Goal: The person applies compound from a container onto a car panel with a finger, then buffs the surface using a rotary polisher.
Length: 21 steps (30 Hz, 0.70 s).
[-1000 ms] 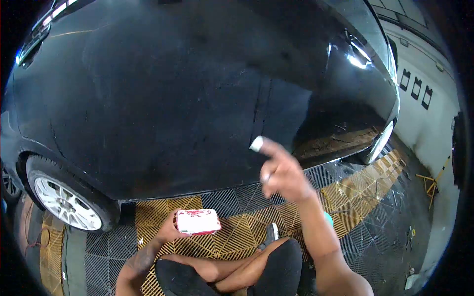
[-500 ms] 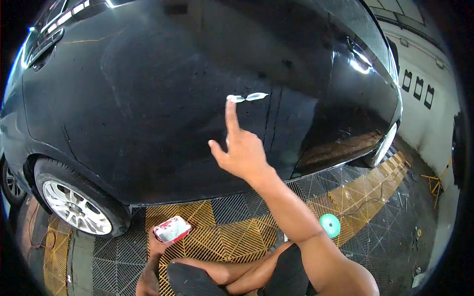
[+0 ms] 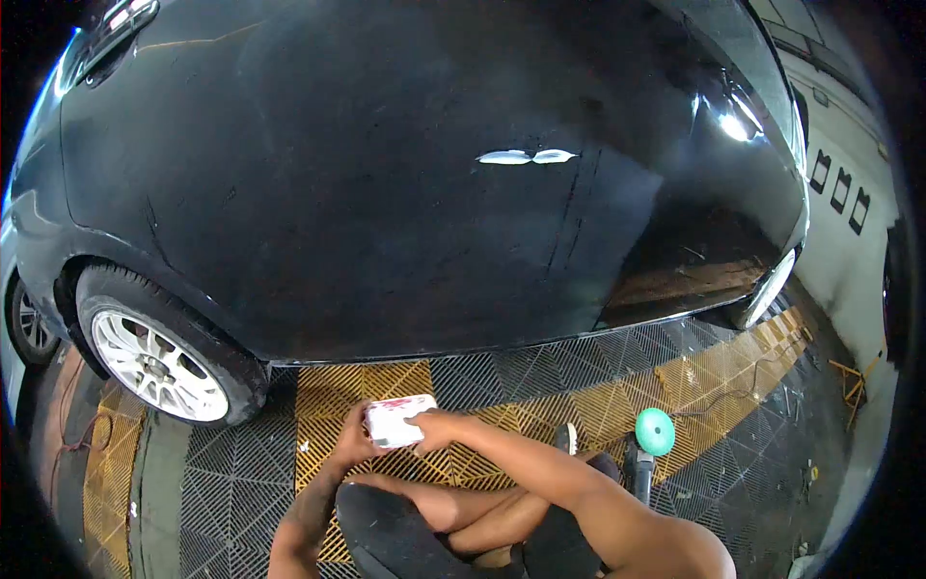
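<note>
A small rectangular tub (image 3: 388, 427) with white contents and red smears along its rim is held low over the floor. My left hand (image 3: 355, 436) is closed around its left end. At its right end, my right hand (image 3: 439, 429) grips the edge, one digit lying over the white contents; the fingers underneath are hidden. In front of me stands a black car door panel (image 3: 367, 222), scuffed and dull. Two short white streaks of paste (image 3: 505, 157) lie end to end across it, above and right of my hands.
A power polisher (image 3: 640, 468) with a green round pad (image 3: 655, 431) stands on the floor at my right. A car wheel (image 3: 159, 367) with white spokes is at left. Yellow and black floor tiles (image 3: 386, 376) run under the car. Beyond, a wall (image 3: 820, 125) rises at right.
My right hand has left the door, where its index finger touched the white streak, and come down to the tub. My left hand has raised the tub and moved it right.
</note>
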{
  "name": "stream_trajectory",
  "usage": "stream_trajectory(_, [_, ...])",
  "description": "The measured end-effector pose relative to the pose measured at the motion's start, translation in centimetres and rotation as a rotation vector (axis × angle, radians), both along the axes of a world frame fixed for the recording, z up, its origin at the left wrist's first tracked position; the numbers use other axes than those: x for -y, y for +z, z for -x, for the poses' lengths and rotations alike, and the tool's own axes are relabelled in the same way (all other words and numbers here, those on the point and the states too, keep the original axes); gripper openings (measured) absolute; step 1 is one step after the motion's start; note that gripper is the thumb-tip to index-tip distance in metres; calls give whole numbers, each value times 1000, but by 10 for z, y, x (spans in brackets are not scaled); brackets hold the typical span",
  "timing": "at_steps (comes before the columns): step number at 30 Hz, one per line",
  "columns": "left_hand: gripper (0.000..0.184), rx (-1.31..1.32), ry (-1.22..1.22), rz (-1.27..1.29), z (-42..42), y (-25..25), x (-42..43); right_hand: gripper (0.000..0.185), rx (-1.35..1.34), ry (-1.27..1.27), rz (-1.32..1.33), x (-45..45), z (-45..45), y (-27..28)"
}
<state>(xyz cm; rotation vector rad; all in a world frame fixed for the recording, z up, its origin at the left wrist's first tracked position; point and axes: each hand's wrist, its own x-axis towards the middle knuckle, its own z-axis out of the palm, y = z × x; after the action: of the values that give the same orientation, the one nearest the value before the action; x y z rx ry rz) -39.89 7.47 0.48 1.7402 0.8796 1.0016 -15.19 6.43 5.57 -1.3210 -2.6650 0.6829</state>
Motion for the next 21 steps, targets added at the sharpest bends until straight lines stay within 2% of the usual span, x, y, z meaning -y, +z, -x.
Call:
stream_trajectory(1, [113, -15, -49, -13, -4, 3, 3, 83, 178, 17, 163, -1, 7, -3])
stream_trajectory(2, [110, -86, -48, -176, -6, -3, -2, 83, 180, 16, 166, -2, 15, -6])
stream_trajectory(4, [111, -6, -138, -82, -10, -18, -13, 72, 338, -29, 398, 4, 24, 19])
stream_trajectory(5, [112, 117, -202, -26, -13, -3, -4, 69, 282, -121, 480, 11, 25, 36])
stream_trajectory(6, [113, -7, -166, -141, -8, -34, -17, 64, 234, -223, 590, 7, 24, 19])
stream_trajectory(8, [113, -150, -69, -247, -4, -22, -7, 64, 270, -157, 666, -3, 24, 5])
stream_trajectory(12, [113, -94, -54, -144, -6, -24, 0, 68, 158, -199, 642, 3, 13, -5])
stream_trajectory(14, [113, -79, 0, -68, -6, -6, 7, 81, 14, -186, 617, 4, 5, -14])
stream_trajectory(18, [115, 66, -10, -8, -3, -26, 7, 81, -482, -173, 793, 26, -23, 30])
stream_trajectory(20, [114, 14, -18, 6, 6, -43, 7, 80, -949, -129, 870, 38, -35, 65])
stream_trajectory(21, [113, 30, 11, 22, 8, -48, 10, 82, -1070, -62, 827, 44, -39, 98])
